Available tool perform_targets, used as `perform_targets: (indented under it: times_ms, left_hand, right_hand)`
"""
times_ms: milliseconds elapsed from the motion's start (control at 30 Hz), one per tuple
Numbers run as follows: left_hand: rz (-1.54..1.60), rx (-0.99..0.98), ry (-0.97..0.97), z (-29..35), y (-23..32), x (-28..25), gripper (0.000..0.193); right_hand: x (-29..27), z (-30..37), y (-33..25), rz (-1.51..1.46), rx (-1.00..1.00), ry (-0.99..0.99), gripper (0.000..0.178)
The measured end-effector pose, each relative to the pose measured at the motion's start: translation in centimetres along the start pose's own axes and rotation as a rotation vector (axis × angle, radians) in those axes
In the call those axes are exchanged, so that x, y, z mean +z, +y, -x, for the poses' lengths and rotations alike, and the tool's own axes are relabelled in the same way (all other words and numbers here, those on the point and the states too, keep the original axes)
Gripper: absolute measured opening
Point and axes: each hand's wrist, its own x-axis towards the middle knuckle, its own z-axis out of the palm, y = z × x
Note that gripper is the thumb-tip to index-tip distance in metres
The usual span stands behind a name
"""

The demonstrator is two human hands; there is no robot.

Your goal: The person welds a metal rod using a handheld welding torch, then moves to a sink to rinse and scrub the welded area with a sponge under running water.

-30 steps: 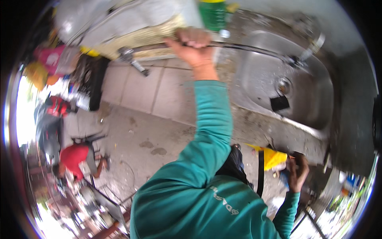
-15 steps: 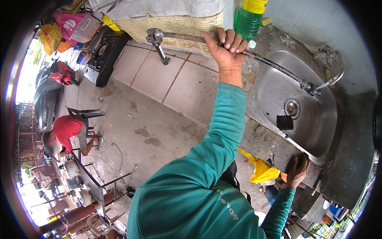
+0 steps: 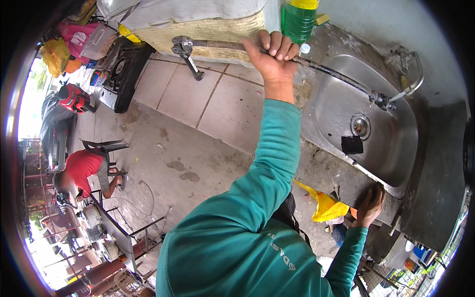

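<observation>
A long dark metal linkage rod [image 3: 329, 73] with a jointed fitting at each end spans from over the tiled counter to the sink. My left hand [image 3: 273, 62] is closed around it near the middle. Its far-left end [image 3: 183, 47] has a short stud angled downward above the tiles. The right end [image 3: 382, 100] is over the steel sink [image 3: 330, 106], at the tap's mouth, where a pale stream seems to touch it. My right hand [image 3: 370, 205] rests on the counter's near edge, fingers extended and holding nothing. A black square piece [image 3: 352, 144] lies in the basin beside the drain.
Behind the rod stand a woven-sided pale box [image 3: 208, 32] and a green liquid bottle [image 3: 298, 22]. The curved tap [image 3: 419, 79] rises at the right. A gas stove [image 3: 121, 74] sits at left. On the floor side, a person in red [image 3: 84, 168] works at a metal frame.
The whole view has shifted slightly. The rod and both hands keep nearly the same places against the sink and counter, with my left hand still gripping the rod.
</observation>
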Motion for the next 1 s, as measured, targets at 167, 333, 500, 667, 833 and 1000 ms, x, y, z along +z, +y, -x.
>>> perform_targets:
  times_ms: [167,333,500,667,833,1000]
  left_hand:
    - [0.017,-0.020,0.010,0.1,0.1,0.4,0.067]
    - [0.096,-0.048,-0.079,-0.3,0.1,-1.1,0.069]
    - [0.110,-0.076,-0.125,-0.8,-0.4,-1.2,0.077]
    - [0.112,-0.089,-0.143,-0.8,-0.4,-0.6,0.080]
    - [0.099,-0.029,-0.151,-0.7,1.1,-0.5,0.076]
    - [0.073,-0.039,-0.099,-0.3,-0.9,-0.5,0.071]
  right_hand:
    - [-0.1,-0.1,-0.9,0.000,0.027,0.005,0.032]
    - [-0.2,-0.1,-0.9,0.042,0.083,0.021,0.031]
    - [-0.7,-0.3,-0.5,0.117,0.053,0.008,0.031]
    - [-0.6,-0.1,0.2,0.138,0.073,0.016,0.033]
    - [0.2,-0.7,-0.4,0.089,0.019,0.022,0.031]
    - [-0.1,0.4,0.7,0.099,0.014,0.032,0.030]
